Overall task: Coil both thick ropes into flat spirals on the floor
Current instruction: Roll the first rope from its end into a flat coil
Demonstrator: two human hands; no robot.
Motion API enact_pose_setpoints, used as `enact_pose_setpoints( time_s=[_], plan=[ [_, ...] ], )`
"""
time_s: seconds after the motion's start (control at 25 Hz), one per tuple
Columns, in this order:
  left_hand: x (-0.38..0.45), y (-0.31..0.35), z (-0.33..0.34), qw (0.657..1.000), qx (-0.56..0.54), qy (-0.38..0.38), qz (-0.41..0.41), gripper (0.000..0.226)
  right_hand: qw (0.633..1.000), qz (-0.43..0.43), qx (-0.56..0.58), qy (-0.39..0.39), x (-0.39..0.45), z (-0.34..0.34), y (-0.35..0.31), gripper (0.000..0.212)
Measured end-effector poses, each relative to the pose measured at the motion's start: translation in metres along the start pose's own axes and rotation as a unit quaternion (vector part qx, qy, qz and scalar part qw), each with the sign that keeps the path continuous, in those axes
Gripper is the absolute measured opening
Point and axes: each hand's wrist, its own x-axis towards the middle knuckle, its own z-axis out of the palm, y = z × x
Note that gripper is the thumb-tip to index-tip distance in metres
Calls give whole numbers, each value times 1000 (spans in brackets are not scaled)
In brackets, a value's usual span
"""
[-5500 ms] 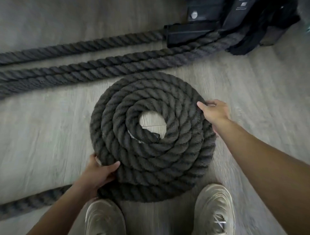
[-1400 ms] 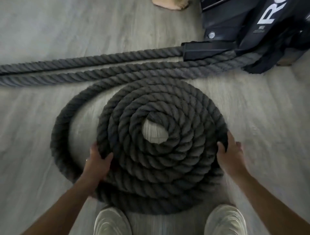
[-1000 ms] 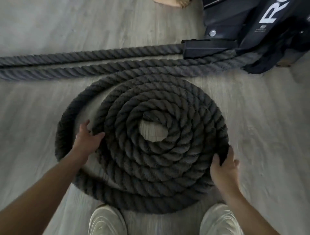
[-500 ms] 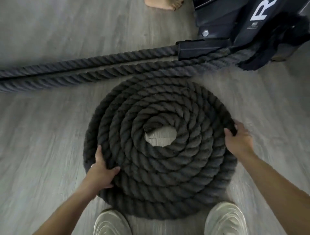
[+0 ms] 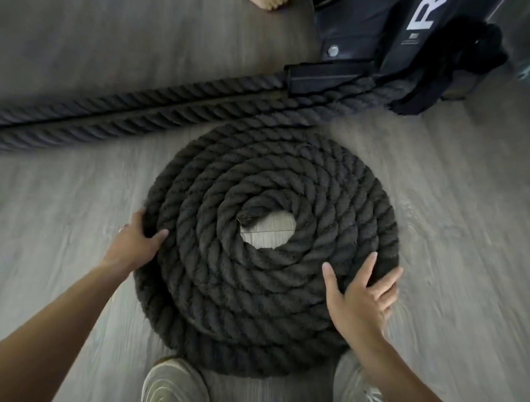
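Observation:
A thick dark rope lies coiled in a flat spiral (image 5: 266,289) on the grey wood floor in front of me, with a small bare gap at its centre. Its outer turn runs up and right toward the anchor. My left hand (image 5: 133,246) grips the outer turn at the coil's left edge, thumb on top. My right hand (image 5: 360,298) rests flat with spread fingers on the coil's lower right rim. A second thick rope (image 5: 137,99) lies straight across the floor behind the coil, running off to the left.
A black anchor base (image 5: 370,48) with white lettering stands at the top right, with black fabric (image 5: 447,74) beside it. My two pale shoes (image 5: 175,381) touch the coil's near edge. Another person's bare foot (image 5: 268,3) shows at the top edge.
The loose outer loop on the left has been drawn tight against the coil. My left hand moved up the left edge; my right hand dropped to the lower right rim and flattened.

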Motion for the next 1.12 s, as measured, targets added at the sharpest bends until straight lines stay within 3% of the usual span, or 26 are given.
enact_pose_setpoints(
  time_s=[0.2,0.44,0.64,0.72,0.8,1.0,1.12],
  plan=[
    [-22,4,12,997,-76,9,14,80,991,-37,-99,80,58,-25,4,107],
    [-69,16,66,991,-128,-34,31,82,982,-51,-178,41,150,-97,19,93],
    [-33,29,48,973,-226,-30,-23,59,998,15,-42,36,81,-52,1,83],
    [-17,42,40,969,-244,-34,0,60,995,-24,-65,71,24,-12,4,84],
    [-6,50,37,975,-219,-35,20,63,993,-43,-106,33,9,0,8,91],
    [-8,51,41,975,-213,-61,-20,68,979,-59,-188,60,39,-19,18,99],
    [-21,56,52,967,-233,-96,-28,88,975,-82,-203,41,61,-42,37,100]
  ],
)
